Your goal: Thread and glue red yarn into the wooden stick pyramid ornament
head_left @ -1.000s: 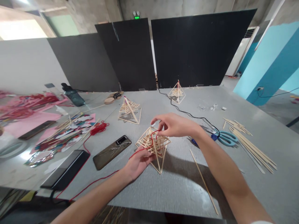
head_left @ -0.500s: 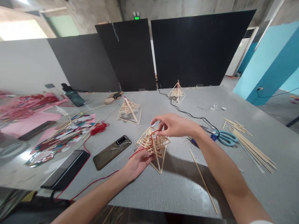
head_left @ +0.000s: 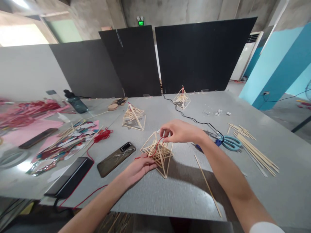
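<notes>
A pyramid frame of thin wooden sticks (head_left: pixel 162 156), with smaller stick squares stacked inside, stands tilted on the grey table. My left hand (head_left: pixel 141 167) grips its lower left side, fingertips partly hidden among the sticks. Above the frame, my right hand (head_left: pixel 180 131) pinches a length of red yarn (head_left: pixel 156 147) between thumb and fingers. This yarn drapes over the frame and runs back across my left hand. More of it lies in a loose bundle (head_left: pixel 103 135) at the left.
A phone (head_left: pixel 116 159) and a power bank (head_left: pixel 69 177) lie left of the frame. Two more stick pyramids (head_left: pixel 134 117) stand farther back. On the right are blue scissors (head_left: pixel 231 143), loose sticks (head_left: pixel 258 154), a single stick (head_left: pixel 208 186) and a black cable (head_left: pixel 194 119).
My right hand still pinches the red yarn and has shifted slightly. The pyramid has turned a little in my left hand, whose fingers lie flatter along its side. The view has shifted slightly.
</notes>
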Demonstrator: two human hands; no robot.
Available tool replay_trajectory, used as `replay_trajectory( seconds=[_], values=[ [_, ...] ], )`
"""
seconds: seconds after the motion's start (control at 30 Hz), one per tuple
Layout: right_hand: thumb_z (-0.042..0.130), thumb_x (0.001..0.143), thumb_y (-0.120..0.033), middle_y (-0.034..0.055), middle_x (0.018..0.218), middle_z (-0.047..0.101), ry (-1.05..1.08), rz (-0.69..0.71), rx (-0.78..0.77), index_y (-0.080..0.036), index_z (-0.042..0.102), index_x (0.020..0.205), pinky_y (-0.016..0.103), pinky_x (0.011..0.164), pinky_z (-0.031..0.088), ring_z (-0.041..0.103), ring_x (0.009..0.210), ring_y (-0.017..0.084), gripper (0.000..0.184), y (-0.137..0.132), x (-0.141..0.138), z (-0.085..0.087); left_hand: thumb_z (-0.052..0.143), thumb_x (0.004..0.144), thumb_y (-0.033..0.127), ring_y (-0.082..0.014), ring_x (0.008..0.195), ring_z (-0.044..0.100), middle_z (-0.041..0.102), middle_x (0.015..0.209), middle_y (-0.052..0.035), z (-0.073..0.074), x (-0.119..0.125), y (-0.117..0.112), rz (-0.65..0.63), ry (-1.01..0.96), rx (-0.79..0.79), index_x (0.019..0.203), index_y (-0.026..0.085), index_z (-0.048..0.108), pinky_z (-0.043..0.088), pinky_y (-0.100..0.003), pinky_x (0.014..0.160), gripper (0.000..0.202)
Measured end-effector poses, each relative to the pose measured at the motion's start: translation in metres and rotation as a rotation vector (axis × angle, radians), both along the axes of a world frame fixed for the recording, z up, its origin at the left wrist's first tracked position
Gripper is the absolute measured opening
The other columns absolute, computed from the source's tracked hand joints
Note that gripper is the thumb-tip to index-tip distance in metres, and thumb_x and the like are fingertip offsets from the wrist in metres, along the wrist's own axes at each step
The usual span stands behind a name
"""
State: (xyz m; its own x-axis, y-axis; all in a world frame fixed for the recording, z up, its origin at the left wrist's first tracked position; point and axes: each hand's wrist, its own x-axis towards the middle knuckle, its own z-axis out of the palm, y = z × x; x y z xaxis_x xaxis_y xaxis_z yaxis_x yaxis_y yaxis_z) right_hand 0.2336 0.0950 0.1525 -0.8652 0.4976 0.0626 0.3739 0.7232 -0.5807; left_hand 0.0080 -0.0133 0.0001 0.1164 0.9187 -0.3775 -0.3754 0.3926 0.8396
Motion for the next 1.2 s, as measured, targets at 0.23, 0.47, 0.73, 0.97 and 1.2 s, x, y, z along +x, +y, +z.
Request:
replay_trajectory(
  seconds=[0.23,0.47,0.73,0.97,1.2],
  values=[
    [0.073,0.087,-0.016,0.0040,0.087,0.080,-0.019,0.027,0.004,-0.015,0.077,0.094,0.025,0.067,0.042,0.069,0.077,0.015,0.008,0.003,-0.001,-0.004,0.086,0.088,0.028,-0.0275,0.113,0.079,0.076,0.139,-0.0143,0.030,-0.013,-0.018,-0.136,0.112,-0.007,0.133,0.022,0.073,0.066,-0.040,0.096,0.047],
    [0.073,0.083,-0.010,0.0030,0.082,0.078,-0.001,0.021,0.031,-0.015,0.077,0.088,0.024,0.065,0.042,0.068,0.074,0.014,0.008,0.001,-0.004,-0.002,0.084,0.086,0.056,-0.0298,0.084,0.081,0.078,0.127,-0.0211,0.056,-0.053,-0.037,-0.203,0.535,-0.032,0.138,0.019,0.070,0.062,-0.031,0.051,0.065],
    [0.074,0.092,-0.026,0.0033,0.075,0.079,0.034,0.060,-0.212,-0.016,0.076,0.084,0.023,0.062,0.049,0.073,0.065,0.014,0.013,-0.013,0.003,0.003,0.090,0.082,0.045,-0.0172,0.062,0.067,0.078,0.087,-0.0053,0.107,-0.035,-0.055,-0.067,0.780,0.369,0.129,0.020,0.073,0.048,-0.024,0.054,0.056],
    [0.065,0.102,-0.036,0.0008,0.069,0.074,-0.150,0.058,-0.035,-0.018,0.066,0.078,0.024,0.059,0.041,0.064,0.060,0.012,0.029,-0.038,0.012,0.024,0.088,0.079,0.043,-0.0152,0.073,0.055,0.066,0.089,-0.0006,0.133,0.001,-0.046,0.158,1.075,0.843,0.101,0.021,0.069,0.045,-0.027,0.070,0.036],
    [0.055,0.105,-0.033,-0.0012,0.064,0.066,-0.219,0.063,-0.024,-0.021,0.055,0.069,0.029,0.058,0.033,0.051,0.056,0.011,0.037,-0.073,0.050,0.029,0.100,0.065,0.034,-0.0213,0.090,0.058,0.067,0.097,-0.0026,0.147,0.055,-0.057,0.088,0.971,0.904,0.096,0.022,0.069,0.045,-0.031,0.087,0.046]
  ],
)
